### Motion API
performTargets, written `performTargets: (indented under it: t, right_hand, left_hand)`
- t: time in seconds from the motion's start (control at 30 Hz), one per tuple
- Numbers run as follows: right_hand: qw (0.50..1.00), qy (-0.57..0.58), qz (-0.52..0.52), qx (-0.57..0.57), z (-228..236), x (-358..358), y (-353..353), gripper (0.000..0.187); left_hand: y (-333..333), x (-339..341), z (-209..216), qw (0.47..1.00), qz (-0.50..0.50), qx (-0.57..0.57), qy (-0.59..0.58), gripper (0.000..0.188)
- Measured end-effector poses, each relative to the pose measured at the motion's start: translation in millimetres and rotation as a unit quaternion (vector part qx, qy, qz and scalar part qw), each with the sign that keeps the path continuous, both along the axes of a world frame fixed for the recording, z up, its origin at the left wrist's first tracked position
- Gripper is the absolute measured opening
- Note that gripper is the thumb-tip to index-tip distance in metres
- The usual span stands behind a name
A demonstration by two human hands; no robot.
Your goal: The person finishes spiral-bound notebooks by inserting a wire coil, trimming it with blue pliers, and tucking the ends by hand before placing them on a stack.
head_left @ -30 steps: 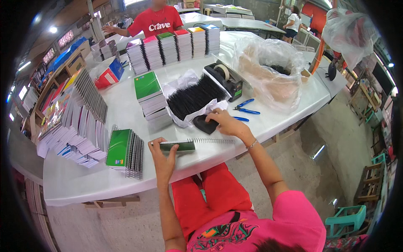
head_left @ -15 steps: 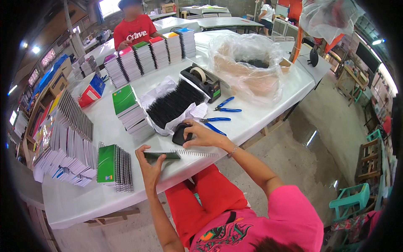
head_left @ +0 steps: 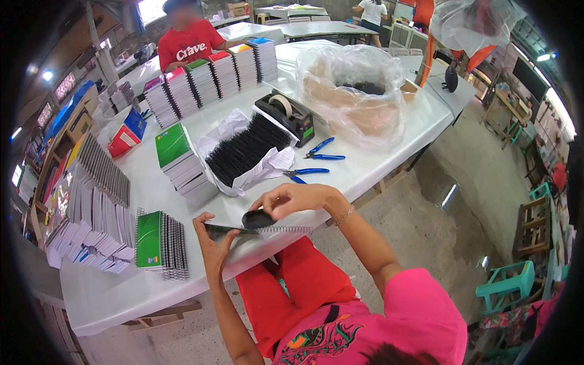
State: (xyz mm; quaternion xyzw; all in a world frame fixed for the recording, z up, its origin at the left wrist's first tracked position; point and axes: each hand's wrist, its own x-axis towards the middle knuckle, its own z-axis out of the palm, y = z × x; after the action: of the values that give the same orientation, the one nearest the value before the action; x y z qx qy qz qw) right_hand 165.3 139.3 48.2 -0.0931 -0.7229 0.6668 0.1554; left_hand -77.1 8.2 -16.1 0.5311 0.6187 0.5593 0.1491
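At the near table edge my left hand point(head_left: 212, 243) grips a thin notebook point(head_left: 220, 229), thumb on one side and fingers on the other. From the notebook's right end a wire coil point(head_left: 293, 230) sticks out. My right hand point(head_left: 295, 199) holds a rounded black piece point(head_left: 257, 219) against the coil where it meets the notebook; its exact kind is unclear. Two blue-handled cutting pliers point(head_left: 321, 156) lie beyond my right hand. Many black coils point(head_left: 249, 152) rest on white paper, beside a stack of green-covered books point(head_left: 173, 149).
Coil-bound green notebooks point(head_left: 152, 240) stand left of my left hand, and taller notebook piles point(head_left: 100, 213) farther left. A tape dispenser point(head_left: 286, 115) and a plastic-lined box point(head_left: 359, 115) are at the back. Across the table, a person in red point(head_left: 188, 45) stands behind several notebook stacks point(head_left: 213, 79).
My right hand has brought the black piece down and nearer, from beside the coil pile onto the coil at the notebook's end. My left hand keeps its hold.
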Motion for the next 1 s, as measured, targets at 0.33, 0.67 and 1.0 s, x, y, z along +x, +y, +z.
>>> performTargets:
  t: [0.33,0.67,1.0]
  right_hand:
    - [0.985,-0.098,-0.094,0.102,-5,-13,0,0.041]
    - [0.896,-0.137,-0.257,0.336,-32,-17,-7,0.042]
    - [0.817,-0.093,-0.377,0.426,-45,-17,6,0.035]
  left_hand:
    - [-2,1,-6,0.997,-0.042,0.008,-0.068,0.093]
    - [-6,-1,-4,0.991,-0.081,0.010,-0.108,0.103]
    - [-3,-5,-9,0.990,-0.073,0.012,-0.121,0.079]
